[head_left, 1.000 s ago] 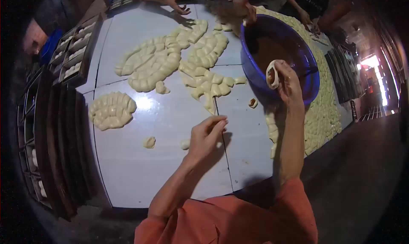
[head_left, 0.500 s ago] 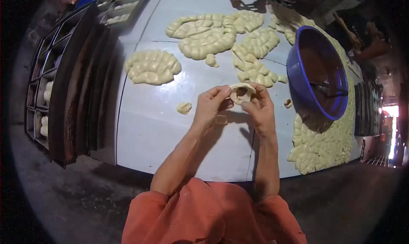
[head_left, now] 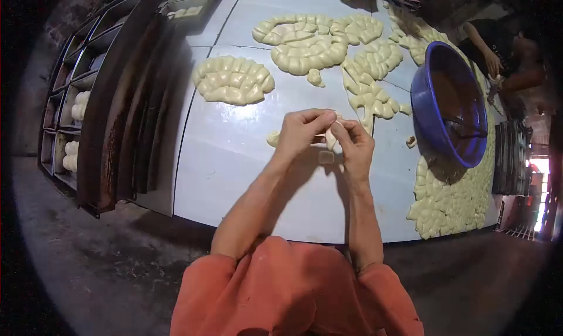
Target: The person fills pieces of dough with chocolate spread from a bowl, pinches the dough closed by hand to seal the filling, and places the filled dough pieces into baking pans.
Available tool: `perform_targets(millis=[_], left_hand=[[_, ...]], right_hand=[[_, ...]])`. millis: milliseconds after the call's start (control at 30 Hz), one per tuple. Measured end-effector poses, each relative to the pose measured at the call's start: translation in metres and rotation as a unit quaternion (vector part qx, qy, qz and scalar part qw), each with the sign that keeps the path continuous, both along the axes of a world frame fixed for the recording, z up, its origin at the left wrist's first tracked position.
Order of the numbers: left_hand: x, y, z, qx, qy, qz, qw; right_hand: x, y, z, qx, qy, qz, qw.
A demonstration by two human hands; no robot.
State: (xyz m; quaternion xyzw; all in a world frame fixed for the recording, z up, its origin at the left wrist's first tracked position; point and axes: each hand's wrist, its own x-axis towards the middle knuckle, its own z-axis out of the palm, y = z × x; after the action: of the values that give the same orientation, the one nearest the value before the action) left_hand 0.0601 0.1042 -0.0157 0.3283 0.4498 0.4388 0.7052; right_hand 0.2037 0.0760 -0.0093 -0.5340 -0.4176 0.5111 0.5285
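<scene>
Between my hands, above the white table [head_left: 246, 171], is a small piece of dough [head_left: 331, 139], mostly covered by my fingers. My left hand [head_left: 301, 134] pinches its upper edge with thumb and forefinger. My right hand [head_left: 356, 150] is closed on its other side, thumb tip beside the left thumb. Just below the fingers a small pale square piece [head_left: 326, 157] shows on the table; its kind is unclear. A loose dough lump [head_left: 272, 138] is partly hidden behind my left hand. Beyond my hands lies a cluster of cut dough pieces [head_left: 375, 101].
At right, a purple basin [head_left: 424, 104] holds brown filling and a dark tool, with many dough pieces [head_left: 448, 204] around it. A batch of dough [head_left: 233, 80] lies far left. Compartmented trays [head_left: 88, 72] stand along the left edge. Another person's hand [head_left: 494, 63] works at far right.
The dough was spread open with brown filling showing inside; now its edges are gathered between my fingertips and my hands are closer together. The view has shifted slightly left.
</scene>
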Motion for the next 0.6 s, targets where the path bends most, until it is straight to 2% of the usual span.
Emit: perform_targets(millis=[33,100,133,167,233,267,300,400,433,533,600], left_hand=[[-0.004,0.002,0.004,0.001,0.000,-0.001,1.000],[-0.010,0.006,0.010,-0.012,-0.007,-0.007,1.000],[-0.012,0.007,0.009,-0.007,-0.005,-0.016,1.000],[-0.010,0.004,0.012,-0.006,-0.006,-0.020,1.000],[-0.004,-0.006,0.023,0.070,-0.008,-0.016,0.997],[-0.002,-0.007,0.015,0.081,-0.011,-0.026,0.996],[-0.004,-0.005,0.014,0.081,-0.012,-0.029,0.996],[-0.005,-0.002,0.007,0.111,-0.024,-0.064,0.991],[-0.004,-0.002,0.004,0.111,-0.024,-0.063,0.992],[0.002,-0.012,0.004,0.148,0.000,-0.088,0.985],[0.004,-0.019,0.003,0.173,0.027,-0.099,0.980]], right_hand=[[0.001,-0.004,0.002,0.001,0.000,-0.001,1.000],[0.003,-0.010,0.004,0.046,0.027,0.083,0.995],[0.008,-0.007,0.000,0.137,-0.079,0.112,0.981],[0.012,-0.005,-0.007,0.137,-0.081,0.108,0.981],[0.020,0.001,-0.019,0.188,-0.073,0.088,0.976],[0.026,0.005,-0.023,0.260,-0.120,0.098,0.953],[0.023,0.005,-0.020,0.259,-0.121,0.095,0.953],[-0.001,0.004,-0.018,0.309,-0.134,-0.070,0.939],[-0.003,0.005,-0.023,0.309,-0.134,-0.069,0.939],[0.000,0.010,-0.038,0.399,-0.255,-0.119,0.873],[0.005,0.010,-0.039,0.388,-0.269,-0.129,0.872]])
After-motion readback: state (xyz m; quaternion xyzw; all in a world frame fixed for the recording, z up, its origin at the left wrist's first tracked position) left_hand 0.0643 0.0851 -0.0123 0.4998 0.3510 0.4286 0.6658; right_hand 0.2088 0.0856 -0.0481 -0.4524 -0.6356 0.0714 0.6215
